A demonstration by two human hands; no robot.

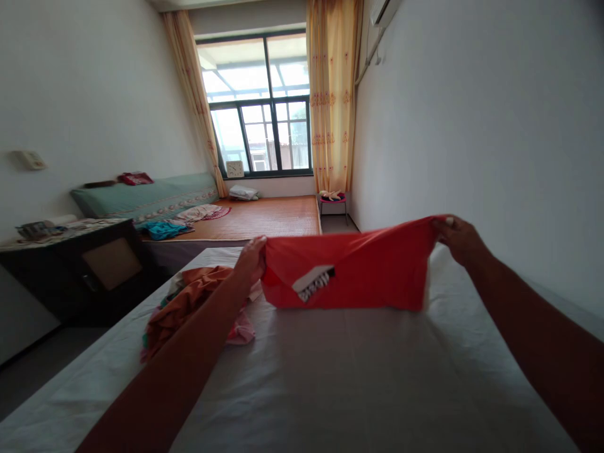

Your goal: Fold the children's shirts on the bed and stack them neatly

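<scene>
Fingers of both hands mostly hidden behind or folded into cloth. Left hand pinched on the left top corner of a red cloth; right hand pinched on the right top corner, thumb nail just visible. Cloth stretched between the two grips, held up above the bed, lower edge resting on or just over the sheet; cannot tell which. Far side of the cloth not visible. Small patch on the front, white and dark, print too blurred to read. Forearms cut off by the bottom edge of the frame.

Left of the cloth, a clothes heap on the bed: orange on top, pink and teal scraps beneath, most of it buried and partly behind the left arm. Bed covered in a plain pale sheet, creased, corners out of view.

Beyond, a second bed with a woven mat, a green pad along the wall, scattered garments and a folded white bundle, details too small to tell. Dark counter at left, cluttered top hard to make out. Window at the far end, bright, clock on the sill, yellow curtains either side. Small stool below the right curtain, something pale on it. Air conditioner cut off at the top right.
</scene>
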